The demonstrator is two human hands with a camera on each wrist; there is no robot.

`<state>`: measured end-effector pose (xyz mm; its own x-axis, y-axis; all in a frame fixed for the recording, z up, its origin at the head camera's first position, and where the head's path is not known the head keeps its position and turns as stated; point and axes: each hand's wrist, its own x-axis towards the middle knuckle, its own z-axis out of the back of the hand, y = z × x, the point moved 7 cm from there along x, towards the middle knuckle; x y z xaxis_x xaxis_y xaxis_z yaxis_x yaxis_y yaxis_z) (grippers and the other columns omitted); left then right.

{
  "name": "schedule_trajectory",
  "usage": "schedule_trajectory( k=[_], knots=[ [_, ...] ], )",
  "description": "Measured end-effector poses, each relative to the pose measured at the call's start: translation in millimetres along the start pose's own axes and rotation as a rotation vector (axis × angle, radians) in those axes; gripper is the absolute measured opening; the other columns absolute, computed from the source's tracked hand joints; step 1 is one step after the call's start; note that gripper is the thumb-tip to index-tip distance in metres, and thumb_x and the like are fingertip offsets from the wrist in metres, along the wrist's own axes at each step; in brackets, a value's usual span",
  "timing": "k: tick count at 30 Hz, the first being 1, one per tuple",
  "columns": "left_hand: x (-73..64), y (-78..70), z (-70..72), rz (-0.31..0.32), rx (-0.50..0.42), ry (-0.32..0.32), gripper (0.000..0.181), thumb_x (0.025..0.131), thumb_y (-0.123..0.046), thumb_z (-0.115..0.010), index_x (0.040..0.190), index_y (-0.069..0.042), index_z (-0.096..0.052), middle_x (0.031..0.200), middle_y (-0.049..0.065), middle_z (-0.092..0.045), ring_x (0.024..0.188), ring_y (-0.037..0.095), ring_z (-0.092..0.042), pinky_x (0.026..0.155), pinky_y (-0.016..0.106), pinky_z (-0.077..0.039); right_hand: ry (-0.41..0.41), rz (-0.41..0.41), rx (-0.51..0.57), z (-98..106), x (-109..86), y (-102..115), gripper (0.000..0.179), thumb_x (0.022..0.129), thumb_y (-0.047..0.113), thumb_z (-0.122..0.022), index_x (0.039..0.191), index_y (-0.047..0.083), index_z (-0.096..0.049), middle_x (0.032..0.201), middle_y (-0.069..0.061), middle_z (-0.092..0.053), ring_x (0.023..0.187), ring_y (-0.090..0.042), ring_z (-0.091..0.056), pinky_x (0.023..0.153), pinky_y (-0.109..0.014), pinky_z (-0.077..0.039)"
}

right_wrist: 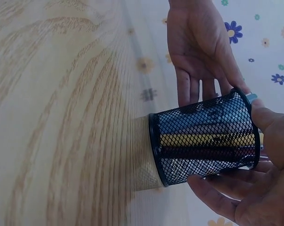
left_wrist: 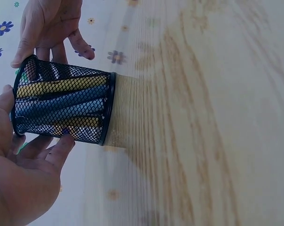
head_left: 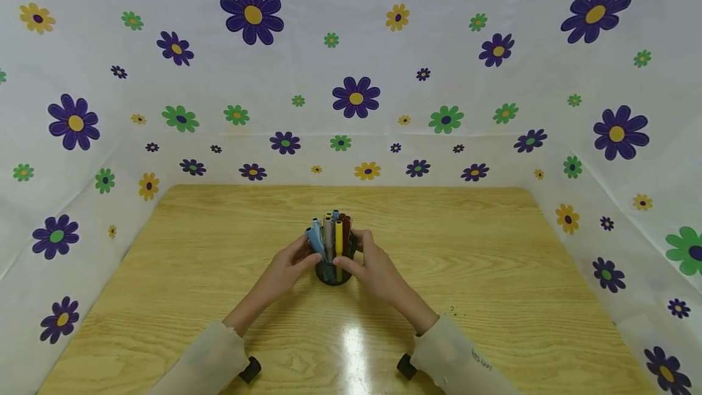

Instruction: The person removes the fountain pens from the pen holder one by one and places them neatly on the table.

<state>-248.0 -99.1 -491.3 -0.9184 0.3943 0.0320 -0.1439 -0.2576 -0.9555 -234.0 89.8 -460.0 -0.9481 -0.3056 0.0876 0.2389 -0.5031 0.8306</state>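
A black wire-mesh pen cup stands upright near the middle of the table, full of markers. Several marker caps rise above its rim, among them a light blue marker, a yellow marker and dark red ones. My left hand holds the cup from the left, thumb at the rim and fingers around the far side. From the right my right hand grips it the same way. Through the mesh of the pen cup, yellow and blue barrels show in the left wrist view. The cup's base sits right at the tabletop.
The wood-grain table spreads out around the cup. A white flowered cloth rises behind the table and along both sides. Small dark marks dot the tabletop by the right forearm. Black wrist devices hang below the sleeves.
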Motion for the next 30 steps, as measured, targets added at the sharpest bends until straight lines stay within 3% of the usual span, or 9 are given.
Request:
schedule_trajectory(
  k=[6,14,18,23,30],
  knots=[
    [-1.4,-0.9,1.5,0.003,-0.009,0.001,0.068,0.106,-0.030,-0.062,0.164,-0.010,-0.030,0.153,0.023,-0.048,0.139,0.038,-0.050,0.110,0.050,-0.046,-0.002,0.017,0.000,-1.6,0.5,1.5,0.070,0.101,0.040,-0.069,0.150,0.002,-0.037,0.148,-0.022,-0.052,0.134,-0.037,-0.054,0.104,-0.057,-0.049],
    [-2.7,-5.1,1.0,0.047,-0.044,0.014,0.071,0.105,-0.034,-0.063,0.164,-0.012,-0.029,0.156,0.020,-0.046,0.142,0.036,-0.047,0.111,0.049,-0.044,-0.010,-0.006,0.117,3.5,2.8,1.4,0.069,0.095,0.035,-0.078,0.143,0.000,-0.044,0.140,-0.020,-0.056,0.127,-0.034,-0.057,0.101,-0.054,-0.050],
    [-2.4,-5.5,1.3,0.058,-0.049,0.014,0.071,0.106,-0.033,-0.063,0.165,-0.013,-0.029,0.156,0.020,-0.046,0.142,0.037,-0.047,0.112,0.051,-0.043,-0.010,-0.008,0.150,7.5,7.0,0.6,0.055,0.099,0.030,-0.073,0.138,0.000,-0.049,0.135,-0.017,-0.059,0.125,-0.032,-0.058,0.102,-0.051,-0.051],
    [-3.5,-7.1,1.6,0.057,-0.054,0.008,0.070,0.106,-0.030,-0.063,0.164,-0.012,-0.029,0.156,0.021,-0.046,0.142,0.037,-0.047,0.113,0.052,-0.042,-0.068,0.017,0.143,16.0,13.5,0.8,0.032,0.106,0.021,-0.064,0.128,-0.001,-0.060,0.124,-0.014,-0.067,0.116,-0.031,-0.064,0.101,-0.051,-0.052],
    [-4.3,-8.9,0.3,0.060,-0.062,0.006,0.069,0.106,-0.030,-0.063,0.164,-0.013,-0.030,0.155,0.020,-0.047,0.141,0.036,-0.048,0.112,0.052,-0.043,-0.111,0.025,0.150,20.1,22.0,1.5,0.027,0.103,0.013,-0.066,0.126,-0.001,-0.065,0.118,-0.013,-0.071,0.111,-0.029,-0.067,0.100,-0.049,-0.053]
  ],
)
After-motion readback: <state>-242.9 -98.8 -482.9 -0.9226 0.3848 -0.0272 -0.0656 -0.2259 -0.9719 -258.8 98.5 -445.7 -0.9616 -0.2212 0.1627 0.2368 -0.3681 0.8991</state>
